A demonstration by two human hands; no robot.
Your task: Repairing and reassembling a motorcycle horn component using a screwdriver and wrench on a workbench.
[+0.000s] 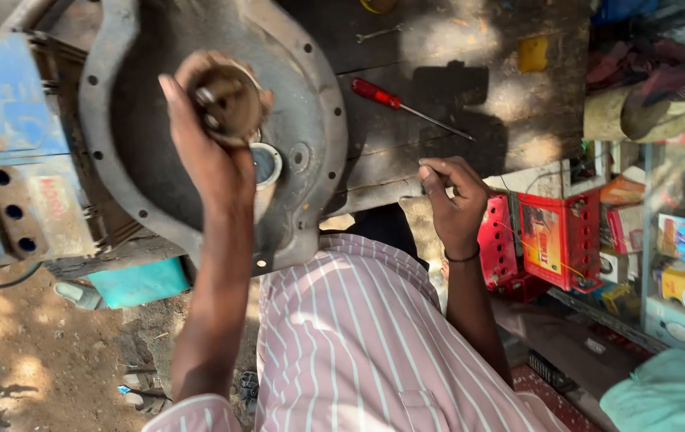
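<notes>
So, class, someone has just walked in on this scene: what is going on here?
A person in a pink striped shirt works at a large grey metal housing that sits against a dark wooden workbench. The left hand holds a rusty brown round metal part up in front of the housing's central opening. The right hand rests closed at the bench edge, its fingers curled; whether it holds anything cannot be told. A red-handled screwdriver lies untouched on the bench.

Harsh dappled sunlight, deep shadows across the wooden bench [470, 104], bright blown patches, slight wide-angle edge distortion
</notes>
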